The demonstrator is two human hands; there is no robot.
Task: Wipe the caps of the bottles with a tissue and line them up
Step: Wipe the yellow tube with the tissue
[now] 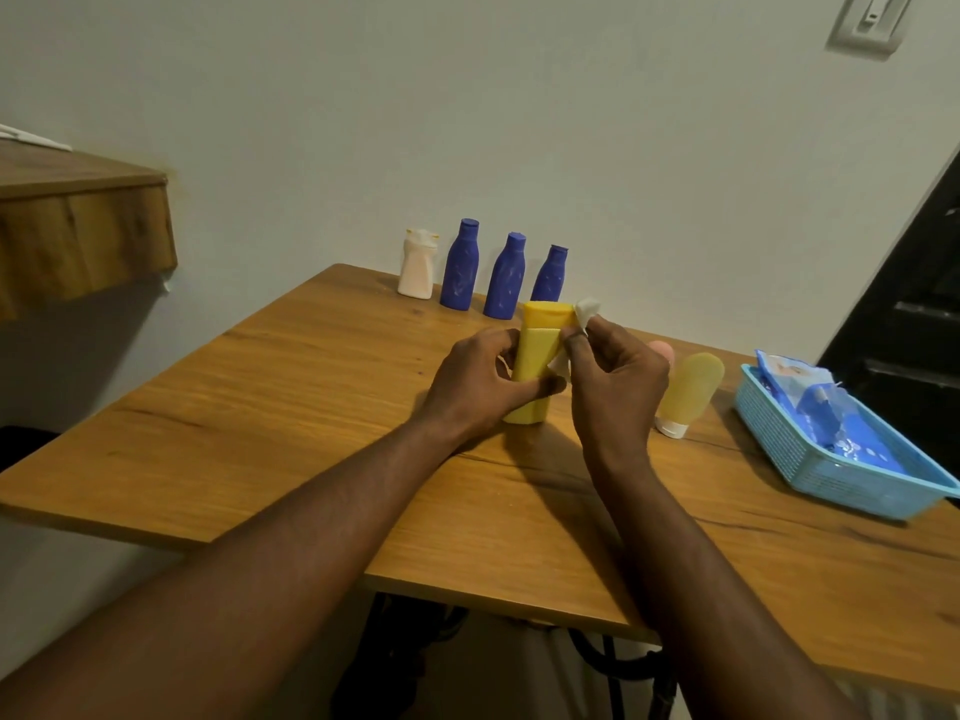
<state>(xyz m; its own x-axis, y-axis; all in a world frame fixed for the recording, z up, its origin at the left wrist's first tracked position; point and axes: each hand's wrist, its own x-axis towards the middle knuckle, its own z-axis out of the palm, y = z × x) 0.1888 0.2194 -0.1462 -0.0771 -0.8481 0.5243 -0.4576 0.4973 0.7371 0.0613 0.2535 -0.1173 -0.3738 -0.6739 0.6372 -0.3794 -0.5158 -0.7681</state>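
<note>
Gripping the yellow bottle (pixel 535 366) round its body with the left hand (pixel 483 387), upright with a slight lean, roughly mid-table (pixel 260 433) and a bit toward the far edge. Pinching a white tissue (pixel 587 310) in the right hand (pixel 618 387), right up against the right side of that bottle's cap. Got 4 lined up along the far edge: 1 white bottle (pixel 417 267), then 3 blue bottles (pixel 506 278) running rightward. Over at the right edge, got a blue basket (pixel 831 475) with a blue packet (pixel 810 402) inside. Between basket and right hand, spotting a pale yellow tube (pixel 691 389) standing on its white cap. Also something pink (pixel 662 349) peeking out behind the hand, can't tell what.
</note>
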